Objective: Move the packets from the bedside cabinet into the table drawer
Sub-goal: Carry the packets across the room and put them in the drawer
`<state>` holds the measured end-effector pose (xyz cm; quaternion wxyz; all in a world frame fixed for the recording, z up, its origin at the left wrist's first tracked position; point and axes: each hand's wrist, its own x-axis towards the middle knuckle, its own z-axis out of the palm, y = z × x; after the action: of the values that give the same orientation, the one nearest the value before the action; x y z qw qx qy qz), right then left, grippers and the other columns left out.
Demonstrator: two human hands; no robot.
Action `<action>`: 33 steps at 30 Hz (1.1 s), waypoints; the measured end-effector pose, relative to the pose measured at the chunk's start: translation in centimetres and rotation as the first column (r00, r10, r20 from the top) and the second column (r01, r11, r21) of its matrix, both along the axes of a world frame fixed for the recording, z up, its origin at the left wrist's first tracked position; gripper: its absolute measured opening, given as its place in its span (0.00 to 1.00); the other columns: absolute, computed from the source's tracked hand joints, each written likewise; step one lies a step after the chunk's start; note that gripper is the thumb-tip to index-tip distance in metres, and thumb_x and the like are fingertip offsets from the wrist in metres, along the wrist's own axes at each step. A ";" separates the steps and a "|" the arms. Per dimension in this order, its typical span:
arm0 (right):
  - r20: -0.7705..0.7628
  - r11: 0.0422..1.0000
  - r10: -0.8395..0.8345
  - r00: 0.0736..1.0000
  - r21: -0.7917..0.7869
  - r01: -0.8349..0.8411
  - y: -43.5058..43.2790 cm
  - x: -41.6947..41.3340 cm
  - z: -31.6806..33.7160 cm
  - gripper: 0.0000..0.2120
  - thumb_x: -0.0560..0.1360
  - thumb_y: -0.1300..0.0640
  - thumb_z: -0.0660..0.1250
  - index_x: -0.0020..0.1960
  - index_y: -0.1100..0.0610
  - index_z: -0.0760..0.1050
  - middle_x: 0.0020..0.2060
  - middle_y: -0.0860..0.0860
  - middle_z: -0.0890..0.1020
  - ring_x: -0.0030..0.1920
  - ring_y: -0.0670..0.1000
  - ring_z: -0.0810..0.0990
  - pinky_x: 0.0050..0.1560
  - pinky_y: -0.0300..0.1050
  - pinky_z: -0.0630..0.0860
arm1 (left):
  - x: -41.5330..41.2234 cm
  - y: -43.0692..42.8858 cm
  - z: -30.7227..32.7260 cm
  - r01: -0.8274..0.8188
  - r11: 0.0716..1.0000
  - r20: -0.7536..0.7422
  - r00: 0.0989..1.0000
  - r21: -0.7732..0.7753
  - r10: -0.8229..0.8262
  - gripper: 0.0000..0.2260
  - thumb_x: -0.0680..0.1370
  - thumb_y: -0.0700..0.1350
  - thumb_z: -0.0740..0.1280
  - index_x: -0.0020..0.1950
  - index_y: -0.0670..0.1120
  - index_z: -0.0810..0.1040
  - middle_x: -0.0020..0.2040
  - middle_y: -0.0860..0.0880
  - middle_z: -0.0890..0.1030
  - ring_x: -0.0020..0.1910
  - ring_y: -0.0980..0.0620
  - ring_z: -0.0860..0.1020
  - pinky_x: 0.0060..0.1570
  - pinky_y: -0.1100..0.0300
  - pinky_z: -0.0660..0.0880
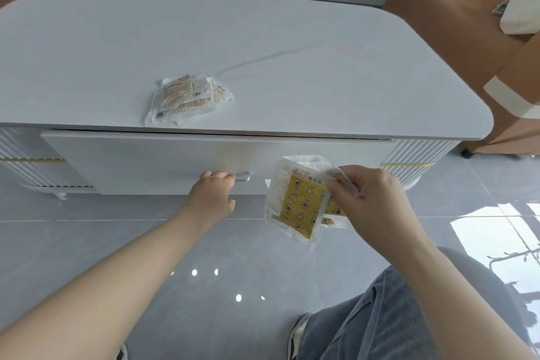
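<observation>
Yellow star-print packets [301,204] hang from my right hand [371,207], fingers [347,184] pinched shut on their top edge, just right of the drawer handle [242,176]. My left hand [211,193] curls closed on that handle, the drawer front [163,161] apparently shut. More packets [187,99] lie on the tabletop [321,61] directly above, nearer my left.

yellow star-print packets [301,204] held before shut drawer [163,161]; pale packets [187,99] on tabletop.
</observation>
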<state>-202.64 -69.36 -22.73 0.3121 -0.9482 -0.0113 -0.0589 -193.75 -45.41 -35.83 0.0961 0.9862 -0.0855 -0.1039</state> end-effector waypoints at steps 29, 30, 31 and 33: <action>0.134 1.000 0.002 0.991 -0.020 0.001 0.0 0.2 5.4 0.10 0.76 0.55 0.63 0.41 0.58 0.80 0.30 0.57 0.79 0.34 0.60 0.72 0.30 0.47 0.69 | -3.4 0.4 6.8 -0.121 0.989 0.099 0.987 -0.088 0.129 0.22 0.78 0.60 0.55 0.32 0.46 0.66 0.31 0.50 0.73 0.36 0.46 0.74 0.35 0.57 0.66; 0.132 1.000 0.004 0.991 -0.023 -0.001 0.0 0.5 5.3 0.10 0.76 0.55 0.63 0.41 0.58 0.80 0.30 0.57 0.78 0.34 0.59 0.72 0.29 0.46 0.67 | -3.6 0.4 6.7 -0.138 0.985 0.066 0.987 -0.106 0.145 0.22 0.78 0.60 0.56 0.32 0.45 0.66 0.30 0.50 0.72 0.35 0.47 0.73 0.35 0.57 0.66; 0.134 1.000 0.003 0.991 -0.027 0.001 -0.1 0.9 5.3 0.10 0.76 0.56 0.63 0.41 0.58 0.80 0.30 0.57 0.78 0.33 0.60 0.71 0.29 0.46 0.66 | -3.8 0.4 6.7 -0.155 0.981 0.034 0.986 -0.119 0.160 0.21 0.77 0.60 0.57 0.33 0.45 0.68 0.30 0.50 0.73 0.35 0.47 0.73 0.34 0.58 0.66; 0.148 0.999 -0.006 0.989 -0.050 0.013 -0.3 1.7 5.0 0.10 0.76 0.56 0.63 0.40 0.59 0.80 0.30 0.58 0.78 0.32 0.60 0.69 0.29 0.46 0.65 | -4.4 0.4 6.5 -0.168 0.979 -0.019 0.986 -0.119 0.167 0.20 0.76 0.60 0.57 0.34 0.45 0.70 0.32 0.49 0.75 0.36 0.47 0.75 0.35 0.59 0.67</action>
<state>-200.95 -69.64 -17.74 0.2857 -0.9489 -0.0313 -0.1303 -198.11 -44.98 -29.34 0.1642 0.9819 -0.0078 -0.0944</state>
